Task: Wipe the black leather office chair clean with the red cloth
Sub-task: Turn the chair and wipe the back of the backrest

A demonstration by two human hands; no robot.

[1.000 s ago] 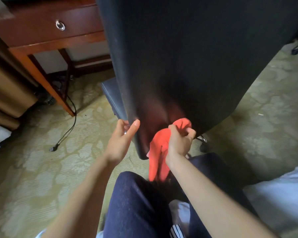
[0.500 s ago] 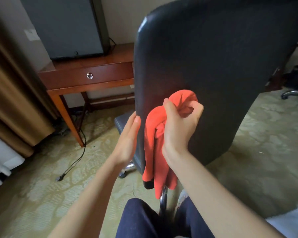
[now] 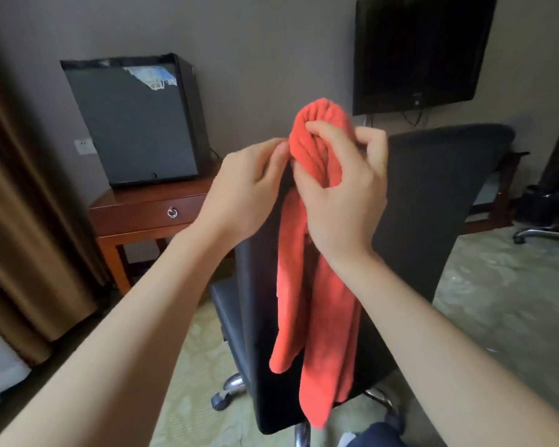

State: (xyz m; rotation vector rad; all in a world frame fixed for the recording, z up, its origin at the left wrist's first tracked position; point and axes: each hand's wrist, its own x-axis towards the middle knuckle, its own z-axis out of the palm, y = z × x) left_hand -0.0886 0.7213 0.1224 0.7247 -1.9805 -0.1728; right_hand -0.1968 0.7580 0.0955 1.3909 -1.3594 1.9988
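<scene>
The black leather office chair [image 3: 433,201] stands right in front of me, its backrest turned toward me and its seat beyond. My right hand [image 3: 342,195] grips the bunched top of the red cloth [image 3: 307,304] at the level of the backrest's upper edge. The rest of the cloth hangs down long over the back of the chair. My left hand [image 3: 242,191] is just left of the bunch, its fingertips touching the cloth's edge; whether they pinch it cannot be told.
A wooden side table [image 3: 149,211] with a drawer carries a black mini fridge [image 3: 133,121] at the left. Brown curtains [image 3: 20,221] hang far left. A television [image 3: 417,50] is on the wall. Another chair's wheeled base [image 3: 549,233] sits at the right on the patterned carpet.
Both hands rose from the bottom of the backrest to its top, the right carrying the cloth. The left hand left the chair's edge and came to the cloth. My view tilted upward.
</scene>
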